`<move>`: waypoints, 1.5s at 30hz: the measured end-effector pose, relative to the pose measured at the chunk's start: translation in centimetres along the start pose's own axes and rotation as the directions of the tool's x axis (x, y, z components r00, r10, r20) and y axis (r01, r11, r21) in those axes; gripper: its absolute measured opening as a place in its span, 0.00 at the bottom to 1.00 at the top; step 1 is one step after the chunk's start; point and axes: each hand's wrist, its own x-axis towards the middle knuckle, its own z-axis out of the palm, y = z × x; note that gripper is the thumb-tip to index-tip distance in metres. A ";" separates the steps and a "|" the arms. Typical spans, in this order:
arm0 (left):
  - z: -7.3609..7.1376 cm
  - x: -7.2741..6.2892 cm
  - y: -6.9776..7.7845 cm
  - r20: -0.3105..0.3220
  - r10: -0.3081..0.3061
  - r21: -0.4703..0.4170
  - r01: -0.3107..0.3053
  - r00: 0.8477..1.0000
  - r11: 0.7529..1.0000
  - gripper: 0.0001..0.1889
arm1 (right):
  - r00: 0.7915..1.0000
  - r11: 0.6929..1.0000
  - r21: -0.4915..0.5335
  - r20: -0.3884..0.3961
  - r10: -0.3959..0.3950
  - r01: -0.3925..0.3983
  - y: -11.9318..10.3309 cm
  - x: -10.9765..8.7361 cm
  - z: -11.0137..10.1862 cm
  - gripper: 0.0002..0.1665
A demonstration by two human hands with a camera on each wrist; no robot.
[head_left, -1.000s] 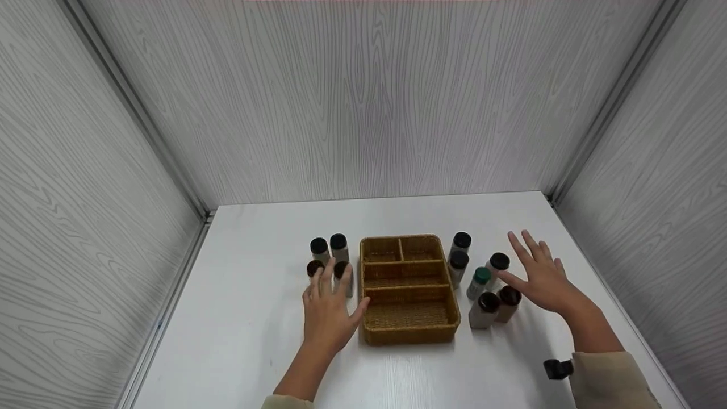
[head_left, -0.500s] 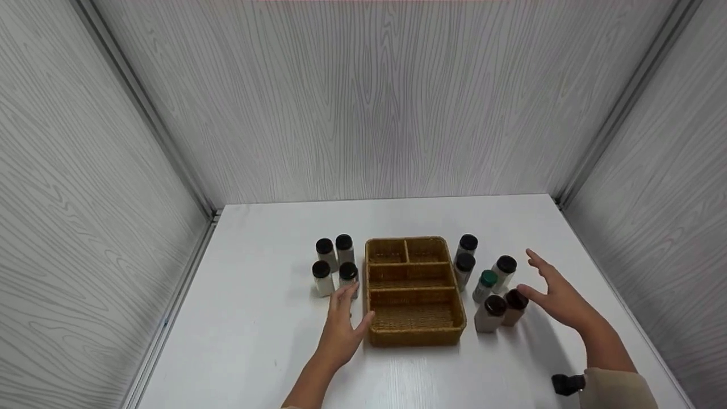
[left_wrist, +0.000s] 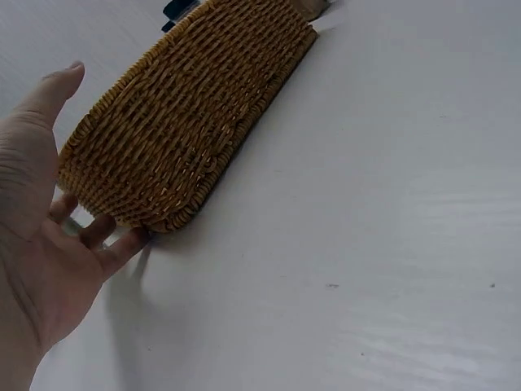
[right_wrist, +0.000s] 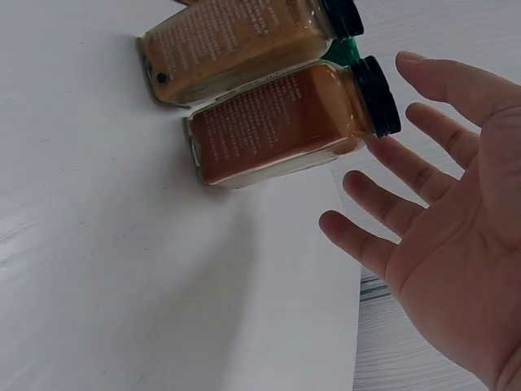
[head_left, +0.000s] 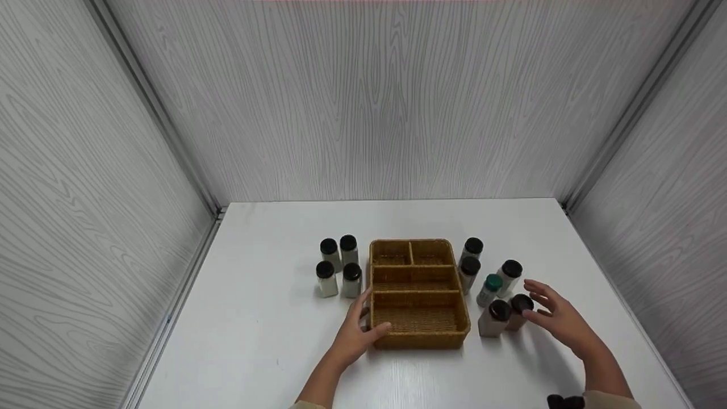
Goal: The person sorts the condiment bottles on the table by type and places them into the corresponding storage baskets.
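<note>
A brown woven basket (head_left: 420, 341) with several compartments stands mid-table. My left hand (head_left: 353, 336) is at its front left corner; the fingers run along the left wall and the thumb spreads toward the front. In the left wrist view, fingertips (left_wrist: 126, 244) meet the woven corner low down. Beside the black cap of a spice jar with reddish-brown powder (right_wrist: 269, 126), my right hand (head_left: 562, 324) hovers with fingers spread, its thumb and index finger on either side of the cap. A jar of lighter brown powder (right_wrist: 236, 49) stands against that jar.
Behind those jars are a green-capped jar (head_left: 489, 291) and a black-capped jar with pale contents (head_left: 509, 278). Two more black-capped jars (head_left: 468, 275) line the basket's right side. Left of the basket stand several black-capped jars (head_left: 327, 284). Grey wood-grain panels (head_left: 363, 102) enclose the white table (head_left: 267, 318).
My left hand has moved right and down from above the left jars to the basket's corner. My right hand has lowered toward the reddish-brown jar. The view has shifted slightly.
</note>
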 end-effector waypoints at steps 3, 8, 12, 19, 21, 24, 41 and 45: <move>0.0 0.2 -0.2 0.008 -0.016 -0.009 0.016 1.000 1.000 0.54 | 1.000 1.000 0.021 0.008 0.009 -0.009 0.6 0.2 0.6 0.47; 0.0 0.6 -0.5 0.019 -0.018 -0.038 0.018 1.000 0.999 0.57 | 0.999 0.998 0.053 0.010 0.046 -0.046 1.5 0.4 1.2 0.48; 0.0 0.8 -0.9 0.040 -0.026 -0.087 0.029 0.999 0.996 0.57 | 0.998 0.993 0.091 0.011 0.069 -0.070 2.0 0.5 1.5 0.46; 0.2 0.9 -1.8 0.047 -0.020 -0.098 0.025 0.999 0.995 0.55 | 0.995 0.995 0.048 -0.040 0.095 -0.093 2.4 0.5 1.9 0.42; 0.3 0.8 -1.9 0.040 -0.017 -0.080 0.020 0.999 0.997 0.55 | 0.993 0.994 0.037 -0.050 0.103 -0.102 2.5 0.5 2.0 0.41; 0.4 0.9 -2.2 0.026 -0.006 -0.053 0.007 1.000 0.999 0.54 | 0.993 0.995 0.016 -0.062 0.103 -0.102 2.6 0.7 2.3 0.41; 0.7 1.1 -2.4 -0.007 0.006 -0.036 -0.006 1.000 0.999 0.52 | 0.990 0.994 0.022 -0.089 0.106 -0.105 3.2 1.0 2.4 0.40; 0.7 1.1 -2.5 -0.009 0.020 -0.033 -0.020 1.000 0.999 0.52 | 0.988 0.993 0.019 -0.102 0.116 -0.115 3.1 1.0 2.4 0.40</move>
